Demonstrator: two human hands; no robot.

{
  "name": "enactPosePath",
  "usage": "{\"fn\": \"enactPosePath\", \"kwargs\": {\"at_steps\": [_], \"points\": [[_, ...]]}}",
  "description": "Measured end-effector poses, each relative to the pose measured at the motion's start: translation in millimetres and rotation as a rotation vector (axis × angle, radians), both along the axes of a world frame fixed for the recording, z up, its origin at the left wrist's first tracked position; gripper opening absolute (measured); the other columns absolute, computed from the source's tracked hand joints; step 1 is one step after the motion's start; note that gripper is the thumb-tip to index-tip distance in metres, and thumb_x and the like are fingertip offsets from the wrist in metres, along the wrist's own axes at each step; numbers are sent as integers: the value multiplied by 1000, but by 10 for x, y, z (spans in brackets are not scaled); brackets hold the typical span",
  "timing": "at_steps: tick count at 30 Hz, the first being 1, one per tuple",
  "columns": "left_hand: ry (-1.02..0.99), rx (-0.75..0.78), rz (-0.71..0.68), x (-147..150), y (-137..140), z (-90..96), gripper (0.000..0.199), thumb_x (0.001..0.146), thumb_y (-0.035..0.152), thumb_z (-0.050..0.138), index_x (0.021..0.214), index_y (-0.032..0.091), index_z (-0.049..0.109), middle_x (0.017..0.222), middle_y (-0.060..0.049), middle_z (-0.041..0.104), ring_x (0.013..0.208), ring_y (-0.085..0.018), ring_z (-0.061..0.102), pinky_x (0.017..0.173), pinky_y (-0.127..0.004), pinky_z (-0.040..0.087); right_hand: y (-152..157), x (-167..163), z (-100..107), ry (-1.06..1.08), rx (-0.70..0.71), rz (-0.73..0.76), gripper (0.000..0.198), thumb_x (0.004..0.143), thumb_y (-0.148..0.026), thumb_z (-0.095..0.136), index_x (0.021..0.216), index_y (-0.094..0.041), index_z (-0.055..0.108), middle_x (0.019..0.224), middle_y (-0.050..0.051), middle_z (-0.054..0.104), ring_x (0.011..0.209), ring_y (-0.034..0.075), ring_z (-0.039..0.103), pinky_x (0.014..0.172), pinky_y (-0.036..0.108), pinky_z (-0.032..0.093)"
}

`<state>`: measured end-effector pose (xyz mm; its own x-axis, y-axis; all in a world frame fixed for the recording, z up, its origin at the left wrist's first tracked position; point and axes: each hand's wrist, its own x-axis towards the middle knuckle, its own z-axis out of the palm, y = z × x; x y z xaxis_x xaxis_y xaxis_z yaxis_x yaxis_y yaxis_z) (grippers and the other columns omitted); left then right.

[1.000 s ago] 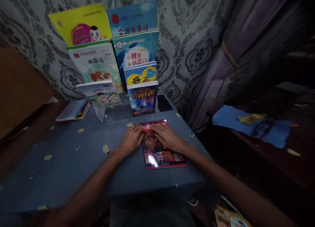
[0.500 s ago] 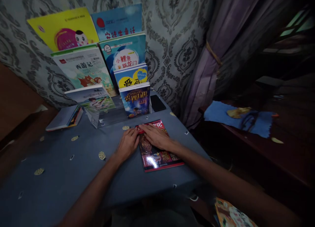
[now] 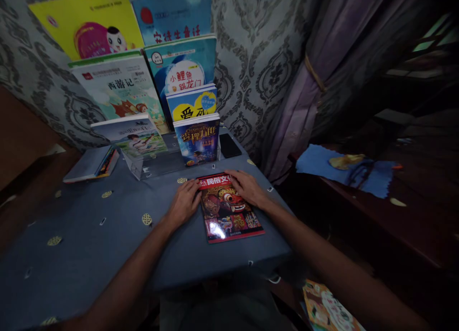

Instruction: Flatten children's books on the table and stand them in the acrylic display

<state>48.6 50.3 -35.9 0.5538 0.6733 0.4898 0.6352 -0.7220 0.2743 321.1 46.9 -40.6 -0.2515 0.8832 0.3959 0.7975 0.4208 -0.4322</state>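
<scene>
A red-bordered book (image 3: 231, 221) with a mask picture and white Chinese title lies closed on the blue-grey tablecloth (image 3: 122, 254). My left hand (image 3: 184, 200) rests at its upper left edge, fingers stretched forward, the fingertips at the corner. Across the upper right part of the cover lies my right hand (image 3: 248, 187), its fingers extended flat over the end of the title. Neither hand is wrapped round anything.
Behind the book, a clear stepped stand (image 3: 138, 171) holds several upright picture books (image 3: 120, 89). A dark phone (image 3: 229, 146) lies beside it. Stacked books (image 3: 91, 163) sit at left. A blue cloth (image 3: 322, 166) covers part of the dark red bench (image 3: 412, 230). An orange book (image 3: 328, 307) is low at right.
My right hand has slid rightward across the cover, away from my left hand, uncovering the title and mask picture. My left hand stays by the upper left corner. The view has shifted slightly.
</scene>
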Motion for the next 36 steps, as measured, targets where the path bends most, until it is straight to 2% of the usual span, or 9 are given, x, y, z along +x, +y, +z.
{"fn": "enactPosePath", "kwargs": {"at_steps": [4, 10, 14, 21, 25, 31, 36], "points": [[-19, -45, -4, -37, 17, 1, 27, 97, 23, 51, 120, 17, 63, 137, -14, 64, 133, -27, 57, 113, -52, 47, 6, 17, 3, 58, -26, -6, 43, 97, -22, 42, 135, -21, 62, 123, 8, 73, 108, 27, 68, 99, 47, 54], [38, -57, -54, -111, 3, 74, 31, 95, 19, 51, 123, 17, 65, 133, -13, 68, 132, -28, 58, 110, -53, 49, -9, -68, 19, 22, -49, -12, 43, 97, -21, 42, 136, -20, 61, 130, 9, 70, 116, 27, 66, 114, 54, 41], [53, -55, -108, -169, -89, 110, 34, 94, 13, 50, 124, 20, 66, 131, -11, 69, 130, -26, 60, 107, -54, 49, -36, -118, 39, -24, -73, -40, 44, 98, -19, 40, 137, -16, 59, 134, 12, 67, 119, 28, 65, 116, 52, 38], [60, -33, -240, -265, -390, 170, 39, 93, 9, 48, 125, 23, 65, 131, -11, 69, 127, -24, 63, 106, -51, 49, -41, -124, 48, -47, -74, -53, 44, 98, -19, 39, 138, -18, 58, 135, 9, 67, 120, 27, 64, 117, 52, 37], [105, -49, -279, -306, -599, 228, 42, 93, 9, 48, 129, 22, 64, 134, -11, 68, 129, -23, 61, 108, -52, 47, -54, -127, 70, -45, -95, -58, 45, 99, -20, 37, 138, -15, 58, 135, 11, 67, 120, 28, 64, 117, 53, 37], [137, -91, -340, -362, -929, 256, 48, 93, 7, 45, 136, 24, 59, 135, -9, 67, 133, -20, 58, 112, -50, 45, -53, -117, 44, -20, -60, -41, 45, 98, -20, 39, 139, -20, 57, 137, 7, 66, 122, 27, 63, 116, 52, 38], [158, -74, -388, -402, -1141, 251, 45, 96, 10, 44, 136, 24, 59, 135, -9, 67, 135, -20, 56, 113, -48, 44, -46, -125, 47, -28, -75, -57, 44, 99, -20, 40, 138, -18, 59, 132, 9, 69, 120, 27, 64, 116, 51, 37]]}}
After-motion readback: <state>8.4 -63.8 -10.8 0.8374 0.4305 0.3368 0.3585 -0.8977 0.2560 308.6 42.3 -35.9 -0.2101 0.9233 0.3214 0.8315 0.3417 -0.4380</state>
